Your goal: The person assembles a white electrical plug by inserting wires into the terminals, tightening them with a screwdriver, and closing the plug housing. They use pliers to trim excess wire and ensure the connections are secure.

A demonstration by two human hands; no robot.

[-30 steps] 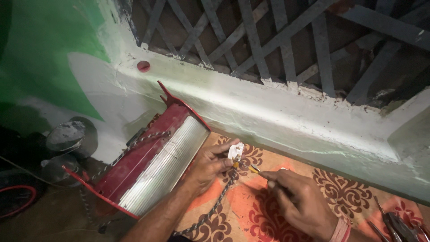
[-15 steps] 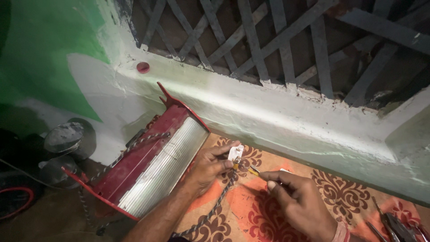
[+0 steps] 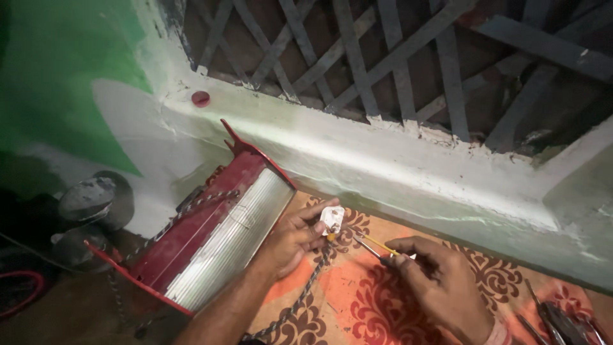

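**2 hands on a small plug at the centre of the frame**

Your left hand (image 3: 290,239) pinches a small white plug (image 3: 332,218) between thumb and fingertips, holding it just above the patterned orange cloth (image 3: 357,300). A braided cord (image 3: 300,297) runs from the plug down toward the lower edge of the frame. Your right hand (image 3: 440,284), lower right of centre, is closed around a thin screwdriver (image 3: 377,246) with a yellow shaft, its tip aimed at the underside of the plug and very near it; contact is too small to tell.

By my reading, the work on the plug is in progress, not finished: tool and plug are both held, and the cord is attached. Whether any screw is loose or tight cannot be seen.

The red heater (image 3: 211,243) with its ribbed silver reflector lies tilted at the lower left, beside your left forearm, under the pale sill (image 3: 408,166).
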